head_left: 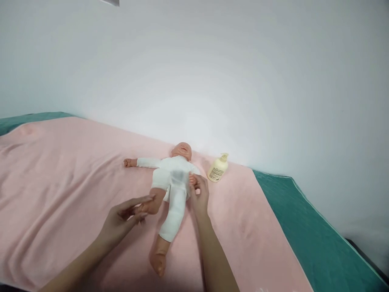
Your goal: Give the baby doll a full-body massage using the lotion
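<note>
Ref.: 12 o'clock = twd. wall; clock centre = torso of doll.

Doll: lies on its back, ctr. of pink cloth, head at approx. 12 o'clock, close to the wall edge. Exposed parts (head, hands, lower legs, feet) are smooth, tan-orange, w/ a moulded look. Body wears a white suit: sleeves run approx. to the wrists, legs end above the ankles, w/ lower-leg surface bare below each cuff. A blurred grey patch shows on the suit front; detail n/a at this res.

Limb pos.: one arm is extended, approx. 9 to 10 o'clock, w/ fingers curled. Opp. arm is bent down along the side, its hand at approx. 4 o'clock. One leg is bent, foot at 7 to 8 o'clock; the other is approx. straight, foot at 6 o'clock, lying on the cloth.

L hand: grasps the bent leg's foot, fingers on the upper side, thumb beneath. R hand: grasps the doll's small hand btw. thumb & fingers, next to the suit.

Pump bottle: pale yellow, w/ printed label, stands on the pink cloth at 2 to 3 o'clock, near the R hand but not touching.

Green cloth: visible beyond the pink cloth edge at 3 to 4 o'clock, also far off at 10 o'clock.
</note>
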`<act>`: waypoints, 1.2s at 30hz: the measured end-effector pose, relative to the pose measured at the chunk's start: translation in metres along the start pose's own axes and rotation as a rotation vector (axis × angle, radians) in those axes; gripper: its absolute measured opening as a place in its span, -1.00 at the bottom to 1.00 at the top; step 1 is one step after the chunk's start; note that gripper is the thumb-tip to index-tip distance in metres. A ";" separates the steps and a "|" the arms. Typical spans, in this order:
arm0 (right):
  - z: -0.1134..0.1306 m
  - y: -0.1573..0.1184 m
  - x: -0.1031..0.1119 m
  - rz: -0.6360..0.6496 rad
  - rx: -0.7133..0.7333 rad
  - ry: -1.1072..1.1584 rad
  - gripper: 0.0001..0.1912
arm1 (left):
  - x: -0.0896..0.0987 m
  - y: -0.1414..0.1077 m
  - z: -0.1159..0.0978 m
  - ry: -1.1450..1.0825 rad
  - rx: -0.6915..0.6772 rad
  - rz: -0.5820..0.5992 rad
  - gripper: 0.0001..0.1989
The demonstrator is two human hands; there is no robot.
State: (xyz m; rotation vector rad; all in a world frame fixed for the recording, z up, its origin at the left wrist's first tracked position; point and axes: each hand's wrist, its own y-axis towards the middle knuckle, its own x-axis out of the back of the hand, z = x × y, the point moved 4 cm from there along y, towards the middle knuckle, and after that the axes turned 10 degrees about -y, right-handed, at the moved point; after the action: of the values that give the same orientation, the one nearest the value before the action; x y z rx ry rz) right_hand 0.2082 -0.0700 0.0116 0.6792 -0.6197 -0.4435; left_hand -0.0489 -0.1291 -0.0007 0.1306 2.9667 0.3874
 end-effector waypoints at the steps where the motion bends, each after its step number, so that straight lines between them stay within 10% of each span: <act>1: 0.004 -0.002 -0.006 0.064 0.087 -0.064 -0.66 | -0.006 0.010 -0.004 -0.024 0.011 -0.004 -0.66; 8: 0.009 -0.007 -0.023 0.244 0.312 -0.360 -0.66 | -0.025 0.060 -0.003 -0.102 0.029 -0.006 -0.53; 14: 0.007 -0.006 -0.018 0.233 0.246 -0.254 -0.65 | -0.023 0.051 -0.001 -0.109 0.042 0.039 -0.58; 26: -0.076 0.003 0.043 -0.417 -0.792 0.349 -0.48 | 0.024 -0.040 0.024 0.061 0.124 0.177 -0.72; 36: -0.117 -0.005 0.045 -0.357 -0.927 0.443 -0.56 | 0.034 -0.070 0.038 0.339 0.003 0.357 -0.73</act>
State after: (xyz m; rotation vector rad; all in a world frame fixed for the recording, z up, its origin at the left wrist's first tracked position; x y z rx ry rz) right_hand 0.3168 -0.0469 -0.0463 -0.0235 0.1628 -0.8069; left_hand -0.0816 -0.1839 -0.0597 0.6643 3.2751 0.4897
